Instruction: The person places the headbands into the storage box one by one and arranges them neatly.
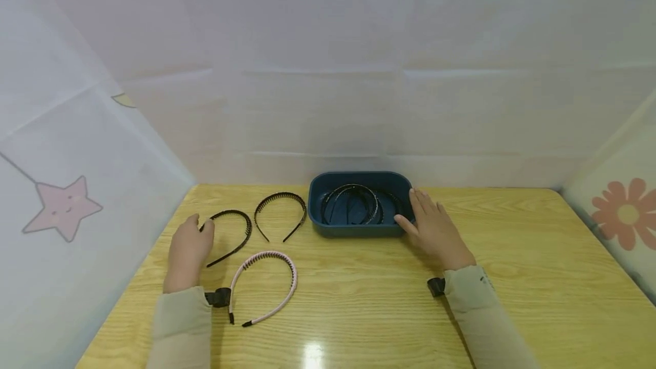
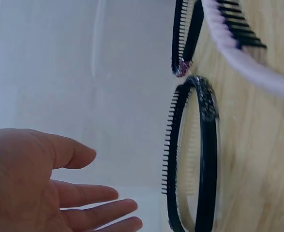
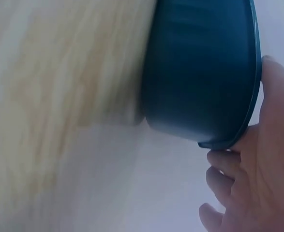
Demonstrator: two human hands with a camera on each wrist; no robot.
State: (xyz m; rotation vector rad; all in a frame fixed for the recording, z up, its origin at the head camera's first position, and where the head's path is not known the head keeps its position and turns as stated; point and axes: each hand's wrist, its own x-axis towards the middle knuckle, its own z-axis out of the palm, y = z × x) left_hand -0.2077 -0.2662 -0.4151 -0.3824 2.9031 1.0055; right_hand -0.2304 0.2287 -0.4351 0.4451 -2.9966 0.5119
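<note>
My left hand (image 1: 189, 249) is at the left of the table, beside a black toothed headband (image 1: 247, 221). In the left wrist view the fingers are extended and apart from that headband (image 2: 208, 159), which has a glittery section. Right of it lies another black headband (image 1: 279, 194); nearer the front is a pink headband (image 1: 293, 281) with dark teeth and black tips. My right hand (image 1: 435, 238) rests on the right end of a dark blue bin (image 1: 359, 231), touching its rim with fairly straight fingers. Inside the bin lie several dark headbands (image 1: 378, 205), overlapping.
The wooden table (image 1: 359, 295) ends at a pale sheet (image 1: 318, 101) hanging behind the bin. Side sheets carry a pink star (image 1: 64, 208) at left and a red flower (image 1: 626, 213) at right. Black bands (image 1: 219, 297) circle the sleeve cuffs.
</note>
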